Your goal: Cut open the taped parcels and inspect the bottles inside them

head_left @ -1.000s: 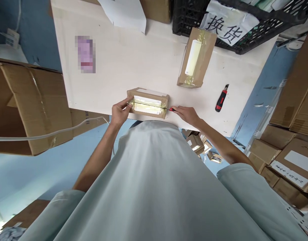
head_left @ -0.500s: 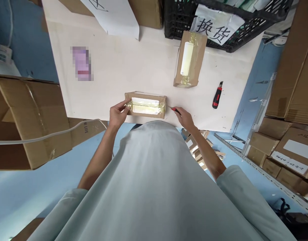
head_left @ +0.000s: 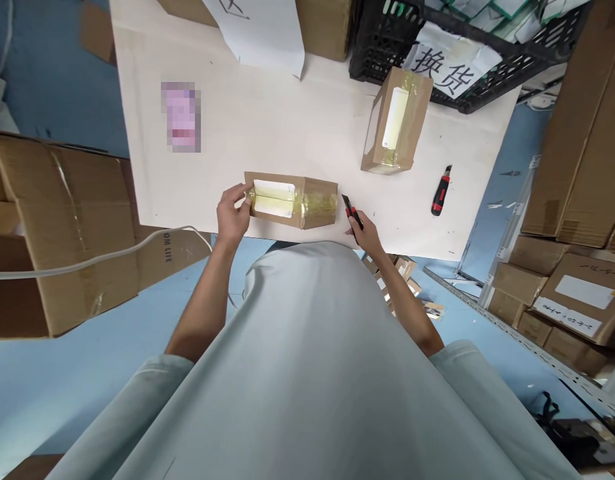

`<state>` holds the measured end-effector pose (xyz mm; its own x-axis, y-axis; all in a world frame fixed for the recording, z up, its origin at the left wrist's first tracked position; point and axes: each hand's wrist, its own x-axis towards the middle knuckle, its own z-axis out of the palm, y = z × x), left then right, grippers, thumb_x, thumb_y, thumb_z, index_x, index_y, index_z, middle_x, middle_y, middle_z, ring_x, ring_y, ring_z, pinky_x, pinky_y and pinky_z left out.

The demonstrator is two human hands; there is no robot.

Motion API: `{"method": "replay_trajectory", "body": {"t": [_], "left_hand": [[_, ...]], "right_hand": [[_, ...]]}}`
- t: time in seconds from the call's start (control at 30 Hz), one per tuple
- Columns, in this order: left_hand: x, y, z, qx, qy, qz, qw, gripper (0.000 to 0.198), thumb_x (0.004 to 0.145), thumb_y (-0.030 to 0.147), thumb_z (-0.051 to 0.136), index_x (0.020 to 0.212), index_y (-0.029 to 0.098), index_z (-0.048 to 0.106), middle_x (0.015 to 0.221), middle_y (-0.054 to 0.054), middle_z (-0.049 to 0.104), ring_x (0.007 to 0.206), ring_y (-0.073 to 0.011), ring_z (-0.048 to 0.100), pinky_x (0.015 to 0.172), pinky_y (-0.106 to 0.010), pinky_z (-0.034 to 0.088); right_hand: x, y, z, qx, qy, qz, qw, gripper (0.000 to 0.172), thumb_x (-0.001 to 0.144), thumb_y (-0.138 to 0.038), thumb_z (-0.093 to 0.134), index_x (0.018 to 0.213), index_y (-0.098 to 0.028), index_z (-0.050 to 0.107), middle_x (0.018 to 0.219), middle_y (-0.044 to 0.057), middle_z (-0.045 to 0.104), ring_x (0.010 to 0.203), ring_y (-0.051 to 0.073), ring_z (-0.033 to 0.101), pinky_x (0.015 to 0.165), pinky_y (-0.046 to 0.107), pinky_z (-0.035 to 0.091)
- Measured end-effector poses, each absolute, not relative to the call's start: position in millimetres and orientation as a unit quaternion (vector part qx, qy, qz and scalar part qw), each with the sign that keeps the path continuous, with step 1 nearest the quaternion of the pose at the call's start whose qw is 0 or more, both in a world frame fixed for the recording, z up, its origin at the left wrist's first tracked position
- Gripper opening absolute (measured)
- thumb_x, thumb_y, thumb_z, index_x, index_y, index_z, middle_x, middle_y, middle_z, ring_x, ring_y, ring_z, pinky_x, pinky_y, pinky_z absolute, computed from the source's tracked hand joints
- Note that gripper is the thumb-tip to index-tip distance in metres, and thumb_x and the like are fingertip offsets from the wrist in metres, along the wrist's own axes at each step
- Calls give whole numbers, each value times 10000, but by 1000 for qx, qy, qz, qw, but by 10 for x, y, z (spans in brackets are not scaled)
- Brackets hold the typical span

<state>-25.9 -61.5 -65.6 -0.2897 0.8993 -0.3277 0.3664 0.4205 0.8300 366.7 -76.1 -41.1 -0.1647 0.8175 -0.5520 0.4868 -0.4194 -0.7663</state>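
Observation:
A small cardboard box (head_left: 312, 190) with yellowish tape and a white label is at the table's near edge, its right end face showing. My left hand (head_left: 234, 212) grips its left end, thumb and fingers closed on it. Just right of the box, my right hand (head_left: 366, 233) is closed around a black and red utility knife (head_left: 354, 215), blade pointing up and left, apart from the cardboard. A second red and black utility knife (head_left: 441, 193) lies on the table farther right. Behind my right hand stands another taped cardboard box (head_left: 397, 123).
A black plastic crate (head_left: 367, 53) with a handwritten paper sign (head_left: 440, 63) stands at the back right. White paper (head_left: 267, 40) hangs over a carton at the back. A pixelated pink item (head_left: 181, 119) lies left. A white cable (head_left: 112, 250) crosses an open carton (head_left: 92, 280).
The held box has tipped so its taped right end now shows. My right hand has turned the knife, its blade now pointing more upward. The view has shifted slightly.

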Motion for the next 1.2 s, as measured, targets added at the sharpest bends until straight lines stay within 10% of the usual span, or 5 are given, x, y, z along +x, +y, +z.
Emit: {"method": "replay_trajectory", "body": {"t": [0.3,0.7,0.9,1.2], "left_hand": [[-396,-623,-832,482,743,282,369,479,954,282,701,1421,238,796,1271,-142,685,1176,-311,710,1165,-472,588],[168,-544,-1001,515,629,244,529,382,949,314,733,1301,195,819,1316,-151,780,1082,-291,756,1038,-444,644],[-179,-79,-609,503,586,338,539,445,1049,462,772,1419,216,786,1495,-96,753,1338,-316,721,1179,-476,607],[-101,577,-274,602,487,195,602,368,846,510,984,1078,239,898,1156,-56,833,1187,-356,801,1092,-499,640]], "right_hand": [[3005,-645,-133,-626,-474,589,192,741,1025,-936,433,1293,-277,639,1003,-2,635,776,185,777,689,312,625],[2943,-636,617,-696,-610,374,58,677,1206,-617,190,1675,-296,558,1422,136,707,968,247,787,892,395,672],[2752,-727,909,-708,-649,273,-50,673,1212,-520,174,1787,-286,434,1445,184,722,1138,339,779,967,470,641],[2105,-955,1204,-679,-639,359,-50,583,1200,-442,367,1754,-312,497,1326,100,844,1169,364,826,1000,486,666]]}}
